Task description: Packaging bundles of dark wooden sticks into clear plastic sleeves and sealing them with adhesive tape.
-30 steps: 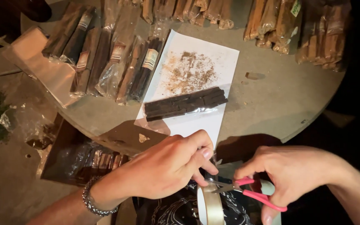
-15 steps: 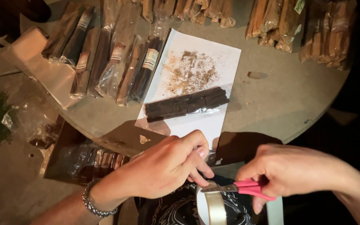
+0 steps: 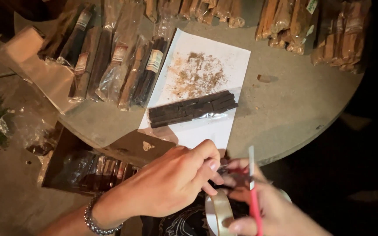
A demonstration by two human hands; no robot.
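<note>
A small packing workplace, dimly lit. A round stone table (image 3: 294, 113) holds rows of cellophane-wrapped wood sticks (image 3: 110, 57). Beside it stands a box of packets (image 3: 88, 168).

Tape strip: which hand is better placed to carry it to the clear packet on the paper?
Left, probably. The left hand pinches at the tape roll nearer the clear packet; the right hand holds red-handled scissors.

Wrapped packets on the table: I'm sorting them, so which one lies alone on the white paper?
The clear packet of dark brown sticks, lying crosswise on the white paper below the scattered brown crumbs. The other packets lie on the bare table.
</note>
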